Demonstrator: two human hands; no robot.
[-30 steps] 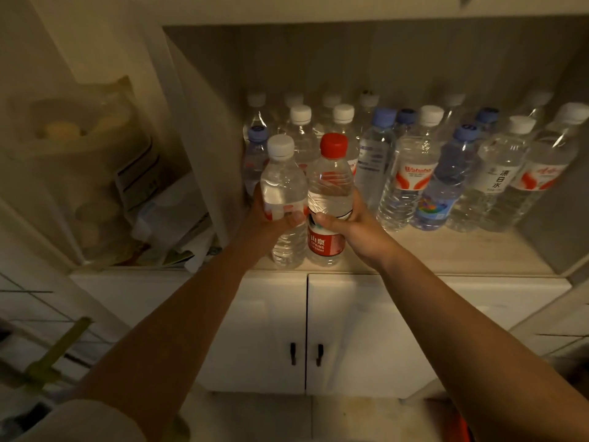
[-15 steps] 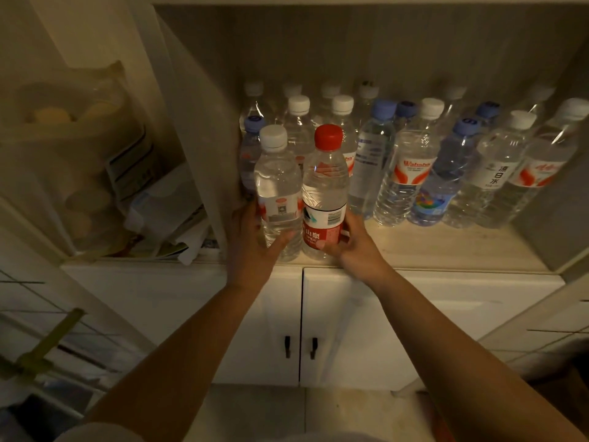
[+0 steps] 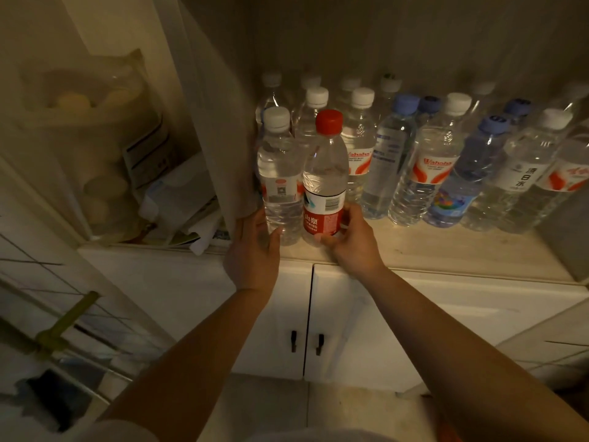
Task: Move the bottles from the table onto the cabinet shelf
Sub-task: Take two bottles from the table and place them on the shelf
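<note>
Two clear water bottles stand upright side by side at the front left of the cabinet shelf (image 3: 446,247). My left hand (image 3: 255,250) wraps the base of the white-capped bottle (image 3: 280,183), thumb across its front. My right hand (image 3: 357,244) grips the bottom of the red-capped bottle (image 3: 325,173) at its red label. Both bottles touch each other and rest on the shelf board. Behind and to the right stand several more water bottles (image 3: 427,167) with white and blue caps, in rows reaching to the back wall.
The cabinet's side panel (image 3: 220,122) rises just left of the white-capped bottle. Beyond it sit a clear container (image 3: 89,138) with round pale items and loose papers (image 3: 178,202). Below the shelf are two shut white doors (image 3: 274,314) with dark handles (image 3: 293,341).
Both bottles went from held up in front of the shelf to standing on its front left. My hands slid down from mid-body to the bottles' bases.
</note>
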